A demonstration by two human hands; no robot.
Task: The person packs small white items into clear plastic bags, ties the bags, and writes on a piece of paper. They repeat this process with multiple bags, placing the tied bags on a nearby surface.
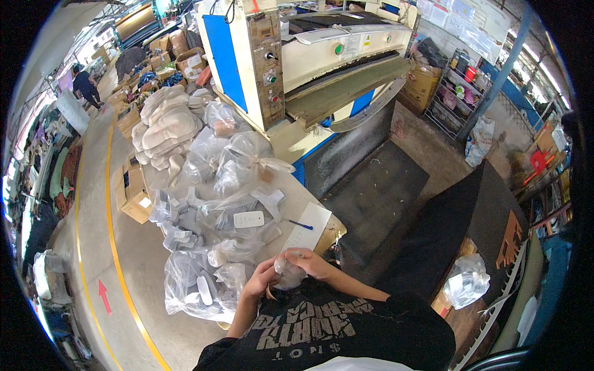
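Close to my body, at the near edge of the table, both hands grip a clear plastic bag point(288, 276). My left hand point(260, 278) pinches its left side with closed fingers. From the right, my right hand point(311, 263) closes over the bag's gathered top. What the bag holds is hard to make out. Just beyond lie a white sheet of paper point(314, 217) and a blue pen point(301, 224). Several clear bags of grey cut pieces point(185, 278) cover the table to the left, one with a white rounded card point(249, 219) on top.
A large cream and blue press machine point(346, 68) stands beyond the table. Beige cut pieces point(164, 127) are piled at the far left, above a cardboard box point(132, 193). To my right, another plastic bag point(467, 281) rests beside black sheet material point(427, 260). A person point(85, 85) is far off by the walkway.
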